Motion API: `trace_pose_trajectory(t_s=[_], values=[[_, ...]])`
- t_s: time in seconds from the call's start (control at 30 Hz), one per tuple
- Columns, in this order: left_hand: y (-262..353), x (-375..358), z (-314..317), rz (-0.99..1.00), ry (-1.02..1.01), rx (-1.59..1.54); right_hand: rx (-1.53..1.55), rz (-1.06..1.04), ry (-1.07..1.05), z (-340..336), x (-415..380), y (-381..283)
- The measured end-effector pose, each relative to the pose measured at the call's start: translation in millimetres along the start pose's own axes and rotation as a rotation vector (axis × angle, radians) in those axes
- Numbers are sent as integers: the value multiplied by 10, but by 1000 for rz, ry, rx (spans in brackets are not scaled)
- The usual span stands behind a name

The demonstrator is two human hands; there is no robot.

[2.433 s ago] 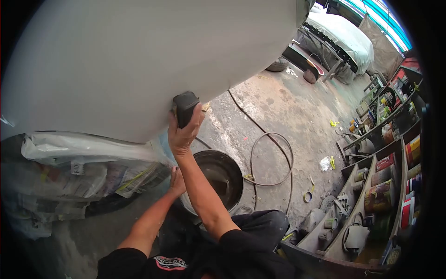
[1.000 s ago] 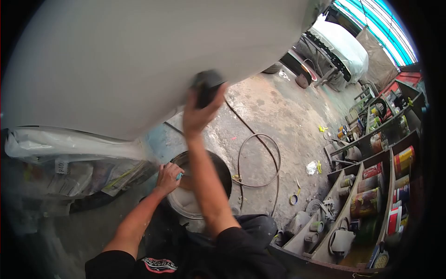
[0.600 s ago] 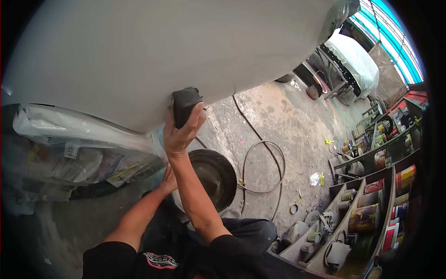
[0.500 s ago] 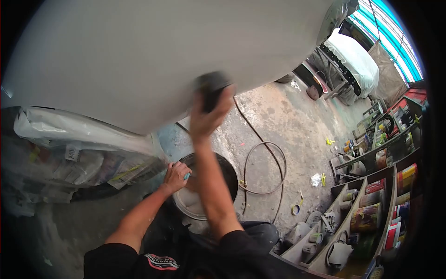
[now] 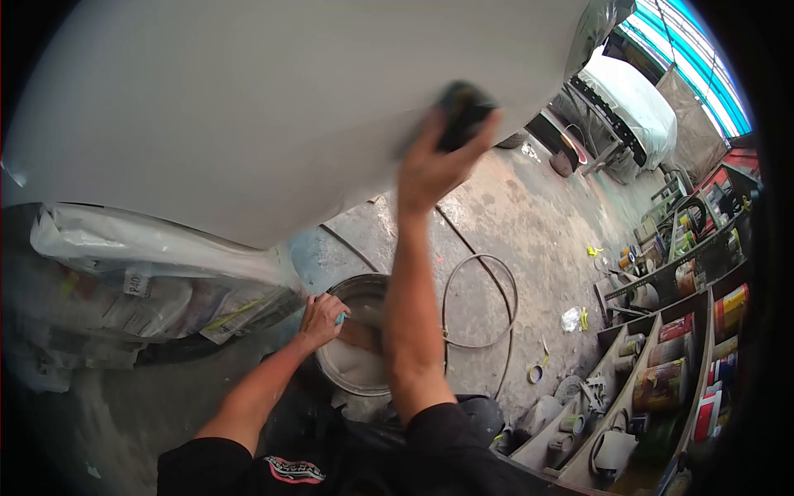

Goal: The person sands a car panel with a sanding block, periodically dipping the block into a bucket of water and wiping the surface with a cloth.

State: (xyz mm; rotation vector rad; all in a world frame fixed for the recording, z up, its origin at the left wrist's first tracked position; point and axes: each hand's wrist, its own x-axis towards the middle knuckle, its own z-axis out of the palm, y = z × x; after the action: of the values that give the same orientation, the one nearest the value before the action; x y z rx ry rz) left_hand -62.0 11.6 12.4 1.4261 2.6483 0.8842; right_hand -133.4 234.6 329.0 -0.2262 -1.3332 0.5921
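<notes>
My right hand (image 5: 437, 169) is wrapped round a black sanding block (image 5: 466, 114), blurred by motion, against the lower part of a smooth grey car body panel (image 5: 248, 107). My left hand (image 5: 319, 322) is closed at the rim of a round bucket (image 5: 357, 390). A small teal thing (image 5: 341, 318) pokes out from its fingers; I cannot make out its kind. Cloudy liquid fills the bucket, and a brown shape shows in it. My right forearm hides part of the bucket.
Plastic and newspaper masking (image 5: 165, 248) covers the area below the panel at left. A hose (image 5: 514, 306) loops on the concrete floor. Shelves (image 5: 608, 393) of paint cans stand at right. Behind is a vehicle under a white cover (image 5: 633, 103).
My right hand has slid the sanding block up and to the right along the panel. My left hand stays by the bucket rim. The view has shifted slightly.
</notes>
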Motion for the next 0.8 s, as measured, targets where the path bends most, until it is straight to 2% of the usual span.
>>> trace_pose_trajectory(t_s=[0.03,0.13,0.17,0.2,0.27,0.37,0.5,0.6,0.63,0.7,0.73,0.8], values=[[-16,-9,-9,3,3,0,91,223,20,2,246,88],[3,-14,-17,-6,14,-15,83,391,-8,-9,218,-209],[16,9,-32,-14,83,-32,-21,23,14,54,-154,-251],[40,32,-31,-17,155,-51,-76,-140,18,89,-559,-439],[79,4,8,-17,169,-53,44,-71,-157,-49,-1207,-556],[11,-30,19,-7,36,-3,-39,-202,-54,-48,-727,-123],[38,21,-75,-16,-1,-12,99,558,109,-153,445,875],[65,-19,-74,12,12,-3,-67,447,124,-54,201,1013],[31,-24,-42,23,15,11,29,375,105,-43,-61,637],[47,20,-31,25,27,27,4,137,49,-6,-820,26],[67,6,-35,15,28,28,37,159,-31,-84,-1105,-155],[38,9,-50,7,26,19,2,172,3,-77,-1020,140]])
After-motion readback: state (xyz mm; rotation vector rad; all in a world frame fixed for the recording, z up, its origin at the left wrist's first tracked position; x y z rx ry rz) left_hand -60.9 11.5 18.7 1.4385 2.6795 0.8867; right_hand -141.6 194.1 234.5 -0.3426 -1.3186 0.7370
